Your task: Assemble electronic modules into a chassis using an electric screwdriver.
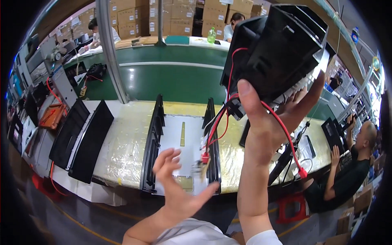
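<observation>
Raised at the upper right, a boxy black plastic housing (281, 45) rests in my right hand (273, 114). That thumb presses its near side while the fingers reach round behind it. Red and black wires (218, 122) hang from the housing. One bundle ends in a red connector (205, 157) with a small blurred part below it; another red wire ends in a red plug (302, 172) beside my right forearm. My left hand (177, 192) is open, fingers spread and empty, near the dangling bundle. Beneath both lies a white tray-like panel (173, 126) with upright black sides (153, 143).
Two black panels (92, 141) lean on the bench's left part. The bench (126, 130) has a shiny yellowish cover. Beyond it runs a green surface (171, 83); a metal post (109, 49) stands left of centre. A co-worker (351, 163) handles a black panel at the right.
</observation>
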`<state>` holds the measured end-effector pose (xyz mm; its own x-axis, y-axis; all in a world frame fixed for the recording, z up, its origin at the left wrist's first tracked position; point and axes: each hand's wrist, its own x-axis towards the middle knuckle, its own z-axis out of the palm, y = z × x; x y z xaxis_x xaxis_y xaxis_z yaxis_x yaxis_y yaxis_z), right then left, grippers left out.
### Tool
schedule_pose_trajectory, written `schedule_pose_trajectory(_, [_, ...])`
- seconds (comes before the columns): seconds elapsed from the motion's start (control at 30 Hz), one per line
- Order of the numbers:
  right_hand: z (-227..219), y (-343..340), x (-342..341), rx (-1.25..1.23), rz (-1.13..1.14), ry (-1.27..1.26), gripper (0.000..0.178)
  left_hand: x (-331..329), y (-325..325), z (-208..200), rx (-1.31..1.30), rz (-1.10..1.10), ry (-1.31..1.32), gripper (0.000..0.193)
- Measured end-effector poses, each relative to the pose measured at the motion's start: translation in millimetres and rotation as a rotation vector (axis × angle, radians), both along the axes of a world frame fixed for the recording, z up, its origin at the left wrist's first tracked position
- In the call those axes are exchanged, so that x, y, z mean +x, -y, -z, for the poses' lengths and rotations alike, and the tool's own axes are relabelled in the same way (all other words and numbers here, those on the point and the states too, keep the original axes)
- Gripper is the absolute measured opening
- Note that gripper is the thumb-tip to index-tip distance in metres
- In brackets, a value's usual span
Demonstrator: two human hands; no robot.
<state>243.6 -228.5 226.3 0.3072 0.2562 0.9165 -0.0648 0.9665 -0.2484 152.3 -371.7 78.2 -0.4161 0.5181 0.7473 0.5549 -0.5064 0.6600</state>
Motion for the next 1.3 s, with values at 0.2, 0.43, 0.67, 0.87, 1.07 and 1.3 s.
schedule_pose_trajectory(0.2, [3,10,17,0.02,0.161,0.096,0.125,-28,-10,12,0.202,0.424,0.554,0.061])
schedule_pose_trajectory(0.43, [51,1,35,0.099,0.156,0.44,0.134,-75,9,16,0.102,-0.023,0.409,0.038])
schedule_pose_trajectory(0.67, [62,19,25,0.002,0.159,0.564,0.121,-104,33,14,-0.177,0.097,0.317,0.03])
schedule_pose_trajectory(0.87, [55,22,26,-0.023,0.255,0.605,0.117,-122,50,26,-0.147,0.071,-0.038,0.03])
schedule_pose_trajectory(1.07, [56,23,15,-0.053,0.31,0.565,0.114,-111,55,8,-0.036,0.317,0.459,0.034])
schedule_pose_trajectory(1.3, [59,27,11,-0.069,0.409,0.576,0.112,-122,51,4,-0.186,0.356,0.622,0.028])
